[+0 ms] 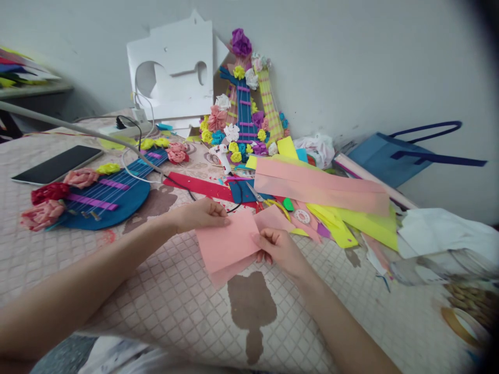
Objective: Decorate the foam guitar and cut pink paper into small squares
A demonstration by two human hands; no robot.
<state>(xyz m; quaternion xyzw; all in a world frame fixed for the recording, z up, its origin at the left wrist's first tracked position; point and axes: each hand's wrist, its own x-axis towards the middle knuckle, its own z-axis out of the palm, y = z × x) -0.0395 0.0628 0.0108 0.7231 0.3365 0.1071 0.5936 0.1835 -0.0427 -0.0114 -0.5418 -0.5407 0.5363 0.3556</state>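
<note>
Between my two hands is folded or layered pink crepe paper (228, 239), its sheets slightly fanned at the lower edge. My left hand (205, 214) pinches the top left edge, thumb on top. At the right edge, my right hand (277, 248) grips the paper between thumb and fingers. Just behind it lies another pink paper piece (277, 217). Scissors with yellow and red handles (257, 195) rest beyond the paper, beside a green object (288, 204) and a white round tape roll (302, 216).
A blue guitar-shaped craft (105, 200) with paper flowers lies left, near a dark tablet (58, 163). Decorated guitar crafts (245, 104) lean on the wall behind a glue gun (221, 156). Long pink strips (319, 184), yellow paper (370, 223) and a blue bag (390, 156) fill the right.
</note>
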